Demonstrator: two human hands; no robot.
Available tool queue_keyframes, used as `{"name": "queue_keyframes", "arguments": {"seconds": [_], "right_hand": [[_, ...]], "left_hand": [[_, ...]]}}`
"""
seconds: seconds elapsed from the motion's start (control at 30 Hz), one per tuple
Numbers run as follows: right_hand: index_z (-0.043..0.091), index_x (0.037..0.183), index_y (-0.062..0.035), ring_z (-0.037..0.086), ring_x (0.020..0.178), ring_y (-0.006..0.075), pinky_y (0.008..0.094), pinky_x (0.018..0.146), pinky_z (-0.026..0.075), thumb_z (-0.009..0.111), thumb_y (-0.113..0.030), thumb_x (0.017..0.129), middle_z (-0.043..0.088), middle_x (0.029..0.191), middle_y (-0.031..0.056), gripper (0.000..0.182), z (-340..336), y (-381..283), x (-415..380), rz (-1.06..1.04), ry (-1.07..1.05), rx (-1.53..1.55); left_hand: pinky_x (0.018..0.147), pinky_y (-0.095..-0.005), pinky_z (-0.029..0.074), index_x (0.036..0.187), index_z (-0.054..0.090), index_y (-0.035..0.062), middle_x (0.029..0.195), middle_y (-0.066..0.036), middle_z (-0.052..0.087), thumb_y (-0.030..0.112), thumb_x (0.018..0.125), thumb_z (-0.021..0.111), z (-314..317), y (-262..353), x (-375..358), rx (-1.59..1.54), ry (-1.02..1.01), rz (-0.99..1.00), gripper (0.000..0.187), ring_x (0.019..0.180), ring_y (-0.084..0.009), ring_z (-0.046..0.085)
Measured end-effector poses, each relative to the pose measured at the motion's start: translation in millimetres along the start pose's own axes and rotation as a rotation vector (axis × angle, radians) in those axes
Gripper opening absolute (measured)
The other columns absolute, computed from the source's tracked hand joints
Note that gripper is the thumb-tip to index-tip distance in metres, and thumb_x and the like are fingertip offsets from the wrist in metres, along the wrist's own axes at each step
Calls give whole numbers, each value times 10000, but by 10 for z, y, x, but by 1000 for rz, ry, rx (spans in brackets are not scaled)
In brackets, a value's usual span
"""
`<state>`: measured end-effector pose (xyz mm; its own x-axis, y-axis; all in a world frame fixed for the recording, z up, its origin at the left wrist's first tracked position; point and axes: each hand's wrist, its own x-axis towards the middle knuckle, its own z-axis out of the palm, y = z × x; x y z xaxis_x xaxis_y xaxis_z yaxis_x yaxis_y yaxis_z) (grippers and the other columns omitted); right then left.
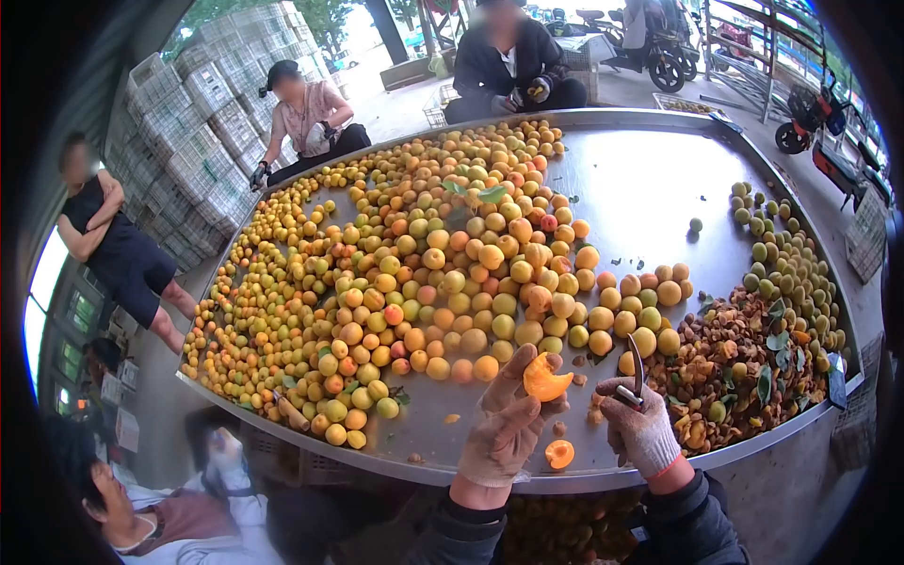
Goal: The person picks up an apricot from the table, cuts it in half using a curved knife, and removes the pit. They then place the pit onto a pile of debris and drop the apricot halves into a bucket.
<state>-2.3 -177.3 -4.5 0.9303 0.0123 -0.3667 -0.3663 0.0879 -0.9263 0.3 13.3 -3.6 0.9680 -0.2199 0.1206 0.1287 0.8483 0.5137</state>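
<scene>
My left hand (501, 431), in a stained glove, is closed on a cut apricot piece (546, 379) with its orange flesh showing. My right hand (644, 436), in a pale knitted glove, grips a small hooked knife (637, 363). The curved blade points up, apart from the fruit. Below and between my hands an apricot half (559, 455) lies on the metal table (405, 450). A loose pit (559, 428) sits close by. Whole apricots (452, 282) are heaped just beyond both hands.
Pits and scraps (730, 363) with leaves pile up on the right, beside greenish apricots (800, 273). A raised rim (301, 443) edges the table. Two co-workers sit at the far side, another person sits at lower left, and one stands at left. Stacked crates (202, 113) rise behind.
</scene>
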Motion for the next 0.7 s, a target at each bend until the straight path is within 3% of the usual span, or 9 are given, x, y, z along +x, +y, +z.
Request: {"name": "queue_keyframes", "arguments": {"seconds": [0.07,0.3,0.37,0.7], "right_hand": [[606,1036,-1,464,405,75,210,354,349,603,-96,875,511,588,-8,187,2,-9,-5,3,4,-8],[604,1031,-6,466,405,75,211,357,352,607,-95,871,517,599,-9,183,4,17,16,2,9,-2],[603,1029,-6,470,408,76,211,357,355,607,-96,872,518,598,-8,181,-1,31,10,-12,-3,-2],[603,1036,-13,475,413,77,210,354,357,605,-108,877,522,602,-9,184,11,35,18,-11,-7,-9]], "left_hand": [[912,-344,538,1380,433,69,1303,-152,508,-1,875,605,37,0,7,-3,35,12,539,1093,-268,605],[942,-349,526,1374,436,58,1308,-159,501,18,887,604,-30,-17,31,9,-16,21,517,1111,-274,595],[953,-349,526,1370,433,40,1301,-163,502,23,902,588,-57,-22,48,-119,-3,-16,493,1123,-275,588],[949,-342,531,1370,417,17,1283,-157,517,46,908,599,21,-4,46,-7,2,15,498,1132,-273,584]]}}
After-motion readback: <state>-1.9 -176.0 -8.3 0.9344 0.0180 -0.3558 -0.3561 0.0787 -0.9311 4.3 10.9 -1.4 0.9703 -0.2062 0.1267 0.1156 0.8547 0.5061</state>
